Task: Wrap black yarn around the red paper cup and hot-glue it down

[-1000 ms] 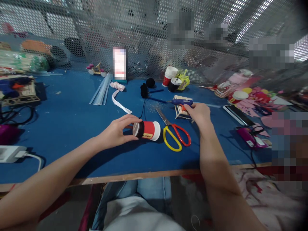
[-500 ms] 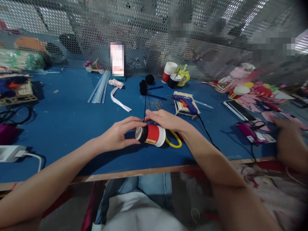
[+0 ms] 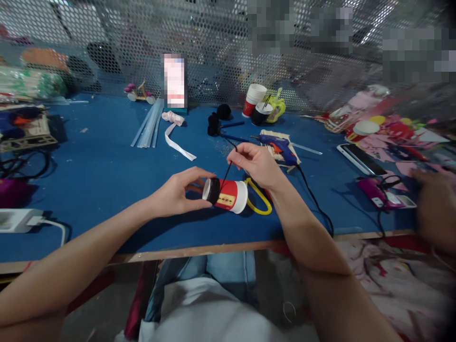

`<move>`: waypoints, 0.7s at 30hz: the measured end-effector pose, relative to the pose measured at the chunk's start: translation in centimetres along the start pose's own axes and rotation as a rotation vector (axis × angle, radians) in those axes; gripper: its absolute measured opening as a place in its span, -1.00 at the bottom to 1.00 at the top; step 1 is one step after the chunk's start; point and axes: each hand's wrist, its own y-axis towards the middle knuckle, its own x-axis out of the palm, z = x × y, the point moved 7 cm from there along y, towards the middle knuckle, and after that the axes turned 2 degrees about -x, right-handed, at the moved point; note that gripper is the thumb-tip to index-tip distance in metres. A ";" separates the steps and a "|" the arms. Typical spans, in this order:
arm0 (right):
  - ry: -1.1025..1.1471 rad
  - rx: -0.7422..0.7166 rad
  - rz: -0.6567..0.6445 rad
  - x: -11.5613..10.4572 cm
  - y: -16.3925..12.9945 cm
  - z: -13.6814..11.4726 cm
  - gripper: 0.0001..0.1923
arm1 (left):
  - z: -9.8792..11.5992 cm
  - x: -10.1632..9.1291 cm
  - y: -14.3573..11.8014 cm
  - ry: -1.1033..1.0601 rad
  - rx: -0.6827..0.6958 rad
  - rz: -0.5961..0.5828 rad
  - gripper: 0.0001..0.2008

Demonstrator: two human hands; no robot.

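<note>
A red and white paper cup (image 3: 230, 195) lies on its side on the blue table (image 3: 99, 175), with a black band around its base. My left hand (image 3: 178, 192) grips the cup at that base end. My right hand (image 3: 254, 164) is raised just above the cup and pinches a thin black string (image 3: 225, 175) that runs down to the black band. Yellow-handled scissors (image 3: 257, 203) lie right behind the cup, partly hidden by my right wrist.
A blue glue gun (image 3: 280, 145) rests on a popsicle-stick frame behind my right hand, its cord trailing toward the table edge. Stacked cups (image 3: 253, 100), glue sticks (image 3: 149, 126), white ribbon (image 3: 174, 140), a phone (image 3: 359, 159) and craft scraps surround. Another person's hand (image 3: 432, 202) is at right.
My right hand left the glue gun, came over to the cup, took the black string and lifted it. My left hand kept holding the cup.
</note>
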 end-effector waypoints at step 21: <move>-0.155 -0.076 0.008 0.9 0.1 0.3 -0.69 | 0.3 1.3 -0.2 -0.065 -0.027 -0.087 -0.53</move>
